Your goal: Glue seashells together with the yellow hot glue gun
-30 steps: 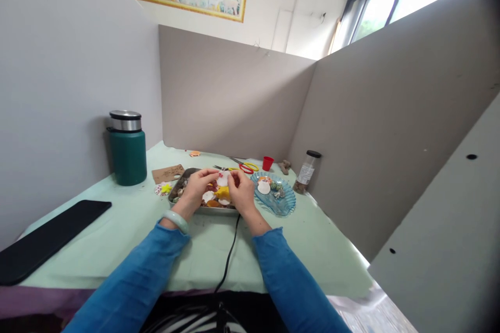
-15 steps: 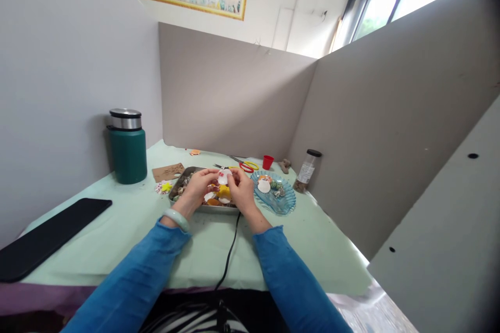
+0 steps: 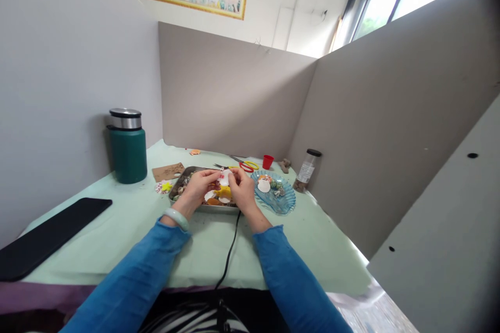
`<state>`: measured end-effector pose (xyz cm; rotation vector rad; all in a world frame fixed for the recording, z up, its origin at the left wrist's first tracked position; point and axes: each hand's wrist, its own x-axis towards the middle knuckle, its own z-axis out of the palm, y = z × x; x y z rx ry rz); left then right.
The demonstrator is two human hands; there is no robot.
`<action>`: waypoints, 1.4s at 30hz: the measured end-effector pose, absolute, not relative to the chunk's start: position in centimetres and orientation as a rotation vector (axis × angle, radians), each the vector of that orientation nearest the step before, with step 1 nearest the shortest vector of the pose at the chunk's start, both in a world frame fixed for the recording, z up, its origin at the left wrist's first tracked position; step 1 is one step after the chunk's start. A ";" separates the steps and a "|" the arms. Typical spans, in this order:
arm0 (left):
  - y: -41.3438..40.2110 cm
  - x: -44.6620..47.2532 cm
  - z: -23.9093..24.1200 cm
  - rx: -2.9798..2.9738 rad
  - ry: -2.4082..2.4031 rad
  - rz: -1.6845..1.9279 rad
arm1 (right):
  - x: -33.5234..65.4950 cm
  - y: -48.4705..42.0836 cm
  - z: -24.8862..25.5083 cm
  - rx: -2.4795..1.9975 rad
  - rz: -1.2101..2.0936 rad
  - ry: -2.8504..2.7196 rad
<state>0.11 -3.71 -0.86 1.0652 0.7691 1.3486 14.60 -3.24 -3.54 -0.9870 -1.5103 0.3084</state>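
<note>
White shell (image 3: 224,179) pinched in both our grips, left hand (image 3: 198,188) and right hand (image 3: 242,191); squeezing harder could crack it.

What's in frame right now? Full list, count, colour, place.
white shell: 1, white with red marks, pinched between both hands above the tray
metal tray: 1, silver, table centre, holding mixed shells
blue glass dish: 1, clear blue, right of the tray, holding a few shells
green insulated flask: 1, dark green with steel lid, far left
black flat pad: 1, black, near left edge
scissors: 1, red and yellow handles, behind the tray
small red cup: 1, red, far side
clear jar: 1, black lid, right of the dish
black cable: 1, running from the tray toward the person
left hand: 1, on the shell
right hand: 1, on the shell
</note>
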 end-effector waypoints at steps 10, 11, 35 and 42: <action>-3.6 0.4 -1.0 1.107 0.802 1.398 | 14.5 -3.2 -3.5 -0.981 0.329 -1.547; -3.6 0.4 -1.1 1.122 0.804 1.395 | 14.6 -3.2 -3.5 -0.979 0.322 -1.551; -3.6 0.5 -1.1 1.331 0.866 1.497 | 14.5 -3.5 -3.5 -1.016 0.248 -1.639; -3.8 0.5 -1.0 1.371 0.907 1.569 | 14.6 -3.7 -3.3 -1.018 0.228 -1.674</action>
